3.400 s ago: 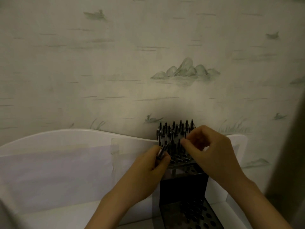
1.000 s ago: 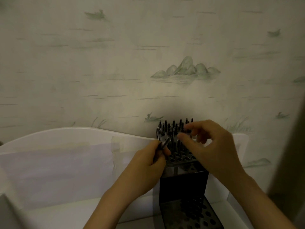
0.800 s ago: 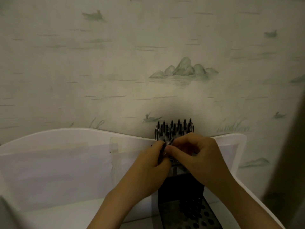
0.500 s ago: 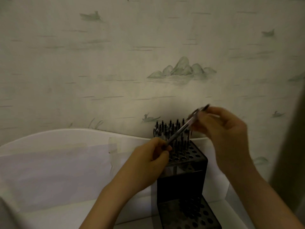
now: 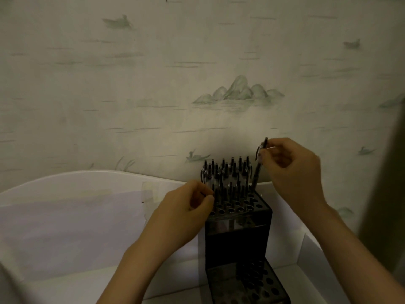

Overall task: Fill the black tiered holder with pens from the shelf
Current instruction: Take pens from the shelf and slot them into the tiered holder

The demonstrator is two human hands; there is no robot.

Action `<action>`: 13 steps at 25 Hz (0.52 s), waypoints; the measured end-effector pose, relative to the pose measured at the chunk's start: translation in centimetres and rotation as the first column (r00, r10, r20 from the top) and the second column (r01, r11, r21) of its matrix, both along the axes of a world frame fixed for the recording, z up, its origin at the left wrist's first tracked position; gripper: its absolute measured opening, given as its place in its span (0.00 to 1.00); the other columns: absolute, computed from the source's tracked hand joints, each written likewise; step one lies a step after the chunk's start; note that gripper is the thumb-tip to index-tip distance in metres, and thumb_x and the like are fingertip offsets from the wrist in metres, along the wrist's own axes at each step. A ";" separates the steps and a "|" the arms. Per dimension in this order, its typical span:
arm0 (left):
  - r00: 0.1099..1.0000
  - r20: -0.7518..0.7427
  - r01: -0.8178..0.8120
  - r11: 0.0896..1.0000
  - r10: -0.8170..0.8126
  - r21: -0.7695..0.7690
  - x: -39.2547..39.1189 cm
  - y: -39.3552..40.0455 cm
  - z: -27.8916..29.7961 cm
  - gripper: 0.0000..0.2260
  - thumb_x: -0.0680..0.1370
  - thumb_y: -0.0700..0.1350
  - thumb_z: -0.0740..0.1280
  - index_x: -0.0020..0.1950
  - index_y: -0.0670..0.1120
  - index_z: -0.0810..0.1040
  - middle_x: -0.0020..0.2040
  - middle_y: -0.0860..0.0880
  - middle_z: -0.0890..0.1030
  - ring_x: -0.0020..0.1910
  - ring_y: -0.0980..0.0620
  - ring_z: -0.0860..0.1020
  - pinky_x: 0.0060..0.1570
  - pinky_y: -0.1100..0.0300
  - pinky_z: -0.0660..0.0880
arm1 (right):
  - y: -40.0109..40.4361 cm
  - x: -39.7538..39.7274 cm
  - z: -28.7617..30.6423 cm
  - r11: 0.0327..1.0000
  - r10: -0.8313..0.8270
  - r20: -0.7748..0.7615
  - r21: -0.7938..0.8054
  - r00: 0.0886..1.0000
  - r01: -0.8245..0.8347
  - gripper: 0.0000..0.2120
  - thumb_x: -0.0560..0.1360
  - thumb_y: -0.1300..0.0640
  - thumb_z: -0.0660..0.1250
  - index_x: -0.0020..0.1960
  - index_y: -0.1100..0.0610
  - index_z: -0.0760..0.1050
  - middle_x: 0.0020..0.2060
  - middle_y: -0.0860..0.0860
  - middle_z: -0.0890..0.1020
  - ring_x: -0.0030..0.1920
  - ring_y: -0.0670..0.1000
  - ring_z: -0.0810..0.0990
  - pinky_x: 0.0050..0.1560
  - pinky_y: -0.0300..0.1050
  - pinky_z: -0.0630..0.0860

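1. Dim light, head view. The black tiered holder [image 5: 237, 235] stands on a white shelf [image 5: 72, 216] against a wall papered with pale green mountains and birds [image 5: 238, 91].
2. Upper tier [image 5: 235, 207]: the back rows are packed with upright pens [image 5: 225, 172], their tips rising above the shelf's curved back edge. The front rows of holes show open.
3. Lower tier [image 5: 252, 286]: it lies at the bottom of the view, a perforated plate. A few dark shapes sit in its back holes; too murky to say whether they are pens.
4. Right hand [image 5: 291, 170]: raised at the holder's upper right, thumb and fingertips pinching a single pen [image 5: 259, 163] near its top. The pen hangs almost upright, slightly tilted, with its lower end at the back right corner of the upper tier. Whether the tip is already in a hole, I cannot tell.
5. Left hand [image 5: 186, 211]: at the upper tier's left front edge, fingers curled inward, knuckles just beside the nearest pens. A small dark bit shows at the fingertips; whether the hand grips a pen or is clenched on nothing, I cannot tell.
6. Both forearms come in from the bottom of the view, bare, one on either side of the holder.
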State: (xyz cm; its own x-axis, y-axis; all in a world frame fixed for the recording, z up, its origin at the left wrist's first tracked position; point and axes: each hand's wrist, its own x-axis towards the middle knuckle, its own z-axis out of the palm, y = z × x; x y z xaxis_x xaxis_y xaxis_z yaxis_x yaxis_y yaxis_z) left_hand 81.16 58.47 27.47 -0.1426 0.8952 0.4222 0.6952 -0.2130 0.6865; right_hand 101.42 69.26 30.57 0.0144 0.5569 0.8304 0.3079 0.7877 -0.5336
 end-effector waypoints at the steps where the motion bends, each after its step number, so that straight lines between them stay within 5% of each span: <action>1: 1.000 -0.002 -0.001 1.000 0.001 -0.004 -0.1 0.0 0.0 0.03 0.76 0.52 0.64 0.47 0.60 0.77 0.40 0.56 0.81 0.40 0.62 0.78 0.41 0.67 0.75 | 0.3 -0.1 -0.3 1.000 -0.001 0.005 -0.010 1.000 0.001 0.04 0.74 0.61 0.71 0.49 0.56 0.81 0.37 0.46 0.84 0.37 0.44 0.83 0.42 0.39 0.81; 13: 1.000 0.004 -0.026 1.000 0.026 -0.005 0.2 0.0 -0.3 0.04 0.76 0.51 0.65 0.48 0.60 0.77 0.38 0.58 0.80 0.39 0.64 0.77 0.38 0.72 0.73 | 1.9 -0.1 -3.4 0.987 0.028 0.206 -0.163 0.978 0.006 0.04 0.73 0.57 0.73 0.47 0.54 0.82 0.34 0.41 0.82 0.37 0.36 0.81 0.38 0.24 0.74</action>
State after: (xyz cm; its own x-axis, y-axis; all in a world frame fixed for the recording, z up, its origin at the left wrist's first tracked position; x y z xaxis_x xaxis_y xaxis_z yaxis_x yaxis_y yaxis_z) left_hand 81.36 58.43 27.16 -0.1680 0.8931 0.4173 0.6976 -0.1914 0.6904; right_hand 101.30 71.20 27.17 -0.1550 0.6830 0.7138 0.4167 0.7003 -0.5796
